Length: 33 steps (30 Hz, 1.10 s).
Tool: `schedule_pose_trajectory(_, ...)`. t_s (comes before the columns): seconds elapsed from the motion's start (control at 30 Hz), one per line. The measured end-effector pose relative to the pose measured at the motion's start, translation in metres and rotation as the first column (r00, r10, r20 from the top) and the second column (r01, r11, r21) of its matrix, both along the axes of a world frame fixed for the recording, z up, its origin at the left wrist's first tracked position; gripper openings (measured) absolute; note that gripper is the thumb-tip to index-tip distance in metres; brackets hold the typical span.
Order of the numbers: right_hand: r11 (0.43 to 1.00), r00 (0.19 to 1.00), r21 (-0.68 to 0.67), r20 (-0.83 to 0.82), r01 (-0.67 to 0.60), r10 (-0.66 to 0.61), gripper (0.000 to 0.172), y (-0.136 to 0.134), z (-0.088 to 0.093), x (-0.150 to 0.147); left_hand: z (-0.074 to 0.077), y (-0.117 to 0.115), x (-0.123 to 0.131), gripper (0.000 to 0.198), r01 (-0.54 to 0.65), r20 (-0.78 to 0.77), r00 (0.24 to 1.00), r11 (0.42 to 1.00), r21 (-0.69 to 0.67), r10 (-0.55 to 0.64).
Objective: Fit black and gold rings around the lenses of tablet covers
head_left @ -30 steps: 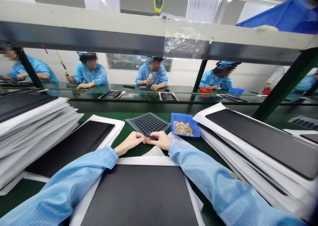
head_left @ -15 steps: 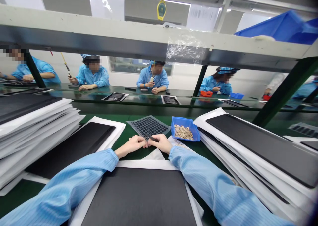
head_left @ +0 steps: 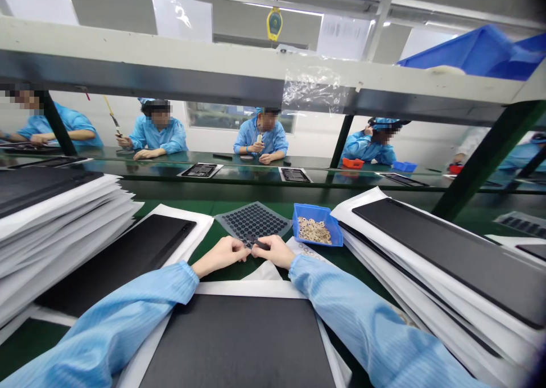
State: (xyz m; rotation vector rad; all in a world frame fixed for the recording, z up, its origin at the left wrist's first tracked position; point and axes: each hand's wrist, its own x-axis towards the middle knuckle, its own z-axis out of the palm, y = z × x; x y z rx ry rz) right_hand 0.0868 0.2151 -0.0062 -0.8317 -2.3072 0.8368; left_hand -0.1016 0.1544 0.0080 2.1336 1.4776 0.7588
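My left hand (head_left: 225,254) is closed in a pinch at the near corner of a translucent sheet of round black stickers (head_left: 255,223). Whatever lies between its fingertips is too small to make out. Fingertip to fingertip with it, my right hand (head_left: 276,250) grips dark tweezers (head_left: 261,244), whose tip points at the sheet's near edge. A large flat black panel (head_left: 239,342) lies on white paper in front of me, below both forearms. Just right of the sheet stands a blue bin (head_left: 303,210) with small tan rings (head_left: 314,230).
Black panels layered with white sheets (head_left: 63,228) are stacked at left. Another stack (head_left: 443,257) rises at right. A single black panel (head_left: 123,257) lies beside the left stack. A shelf (head_left: 213,64) crosses overhead. Several co-workers in blue sit beyond the line (head_left: 247,174).
Both hands stay together at the sheet's near corner with only slight finger movement. The view has shifted a little. A co-worker at right has raised a hand to the head.
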Motion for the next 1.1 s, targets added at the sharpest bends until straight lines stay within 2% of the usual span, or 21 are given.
schedule_pose_trajectory(0.1,1.000,1.000,0.028,0.027,0.002,-0.003,0.011,-0.002,0.003,0.000,0.002,-0.011,-0.007,0.024,0.008,-0.043,0.999,0.985,0.170,0.000)
schedule_pose_trajectory(0.17,0.999,0.999,0.034,0.052,-0.011,0.009,0.009,-0.002,0.005,-0.001,0.001,-0.019,-0.013,0.020,0.111,-0.104,0.991,0.961,0.251,-0.088)
schedule_pose_trajectory(0.23,0.999,0.996,0.032,0.082,-0.036,0.033,0.008,-0.001,0.009,-0.003,0.000,-0.025,-0.015,0.027,0.257,-0.229,0.955,0.915,0.311,-0.190)
schedule_pose_trajectory(0.33,0.997,0.990,0.033,0.124,-0.067,0.063,0.008,0.001,0.014,-0.005,-0.003,-0.028,-0.016,0.029,0.379,-0.378,0.894,0.853,0.357,-0.239)
schedule_pose_trajectory(0.5,0.998,0.987,0.019,0.150,-0.067,0.064,0.006,0.001,0.014,-0.007,-0.002,-0.027,-0.013,0.034,0.362,-0.403,0.894,0.848,0.388,-0.197)
schedule_pose_trajectory(0.67,0.999,0.987,0.020,0.152,-0.049,0.045,0.009,-0.001,0.008,-0.008,-0.002,-0.027,-0.013,0.032,0.385,-0.439,0.874,0.850,0.360,-0.210)
schedule_pose_trajectory(0.8,0.994,0.985,0.078,0.163,-0.073,0.059,0.008,0.001,0.010,-0.011,0.000,-0.027,-0.012,0.032,0.393,-0.424,0.876,0.849,0.353,-0.229)
schedule_pose_trajectory(0.93,0.981,0.980,0.164,0.185,-0.102,0.071,0.020,0.011,0.014,-0.013,0.000,-0.026,-0.010,0.033,0.392,-0.389,0.888,0.847,0.360,-0.246)
schedule_pose_trajectory(1.1,0.977,0.985,0.215,0.170,-0.014,-0.023,0.018,0.025,0.014,-0.011,-0.007,-0.024,-0.011,0.036,0.388,-0.365,0.895,0.849,0.358,-0.255)
